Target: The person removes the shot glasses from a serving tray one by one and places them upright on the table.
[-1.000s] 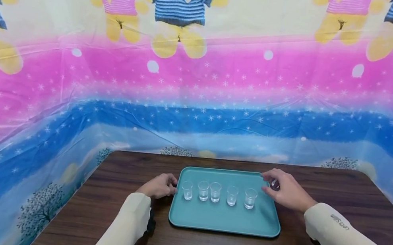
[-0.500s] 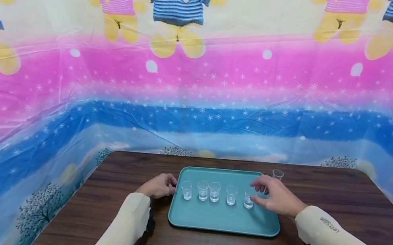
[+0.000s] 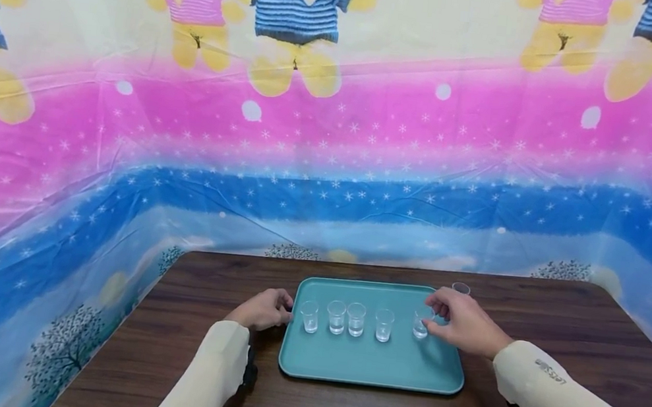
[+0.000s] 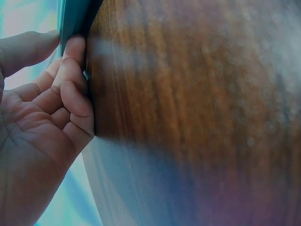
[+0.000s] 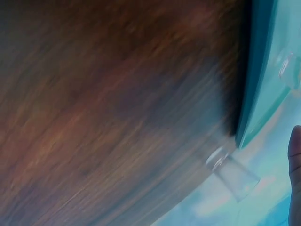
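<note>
My left hand (image 3: 261, 308) pinches the left rim of a teal tray (image 3: 368, 367). In the left wrist view, the thumb lies along the tray's edge (image 4: 71, 21) and the other fingers bend against its side. At the tray's right part, my right hand (image 3: 465, 321) holds a small clear shot glass (image 3: 420, 326) between thumb and fingers, upright, with some clear liquid low in it. Whether its base touches the tray is unclear. Several like glasses stand in a row to its left, among them one at the far left (image 3: 310, 318) and one nearer (image 3: 383, 327).
Another clear glass (image 5: 233, 174) stands on the dark wooden table (image 3: 223, 272) outside the tray's back right corner; in the head view my right hand mostly hides it. A printed bear cloth (image 3: 330, 164) hangs behind the table.
My right hand left the glass outside the tray, came over the row's rightmost glass, took hold of it and shifted it slightly right and back. The left hand stayed put.
</note>
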{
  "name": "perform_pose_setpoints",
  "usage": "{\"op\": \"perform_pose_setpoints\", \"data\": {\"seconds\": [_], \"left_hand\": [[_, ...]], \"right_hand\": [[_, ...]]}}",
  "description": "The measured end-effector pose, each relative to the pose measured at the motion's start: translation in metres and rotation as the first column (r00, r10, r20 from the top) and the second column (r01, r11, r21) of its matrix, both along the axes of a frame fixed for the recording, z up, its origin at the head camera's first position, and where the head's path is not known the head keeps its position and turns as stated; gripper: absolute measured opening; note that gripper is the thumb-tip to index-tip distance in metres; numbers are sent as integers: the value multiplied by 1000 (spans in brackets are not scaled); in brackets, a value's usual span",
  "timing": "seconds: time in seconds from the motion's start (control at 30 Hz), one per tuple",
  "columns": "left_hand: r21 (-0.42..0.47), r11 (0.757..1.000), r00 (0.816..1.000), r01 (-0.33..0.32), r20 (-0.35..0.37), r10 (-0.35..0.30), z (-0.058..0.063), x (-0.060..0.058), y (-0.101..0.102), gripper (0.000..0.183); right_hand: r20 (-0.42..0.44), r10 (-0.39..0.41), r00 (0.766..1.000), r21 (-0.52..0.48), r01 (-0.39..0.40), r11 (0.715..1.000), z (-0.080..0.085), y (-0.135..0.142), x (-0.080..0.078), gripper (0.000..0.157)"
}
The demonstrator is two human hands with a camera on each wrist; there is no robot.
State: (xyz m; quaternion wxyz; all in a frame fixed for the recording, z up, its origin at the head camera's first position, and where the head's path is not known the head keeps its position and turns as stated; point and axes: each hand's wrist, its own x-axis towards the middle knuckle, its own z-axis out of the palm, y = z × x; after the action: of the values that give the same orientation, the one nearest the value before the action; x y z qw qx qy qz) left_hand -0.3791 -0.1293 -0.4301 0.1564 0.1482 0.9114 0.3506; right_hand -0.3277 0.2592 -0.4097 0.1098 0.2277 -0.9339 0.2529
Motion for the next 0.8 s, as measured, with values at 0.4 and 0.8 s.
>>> {"op": "perform_pose_setpoints", "data": {"seconds": [0.4,0.8], "left_hand": [[6,1000,1000,10,2,-10,3,1,-1,22],[5,1000,1000,15,3,-15,2,2,0,23]], "right_hand": [[-41,-109,993,-38,108,993,6,48,-6,34],[-3,-245,970,6,245,970,-9,63,-12,34]]}}
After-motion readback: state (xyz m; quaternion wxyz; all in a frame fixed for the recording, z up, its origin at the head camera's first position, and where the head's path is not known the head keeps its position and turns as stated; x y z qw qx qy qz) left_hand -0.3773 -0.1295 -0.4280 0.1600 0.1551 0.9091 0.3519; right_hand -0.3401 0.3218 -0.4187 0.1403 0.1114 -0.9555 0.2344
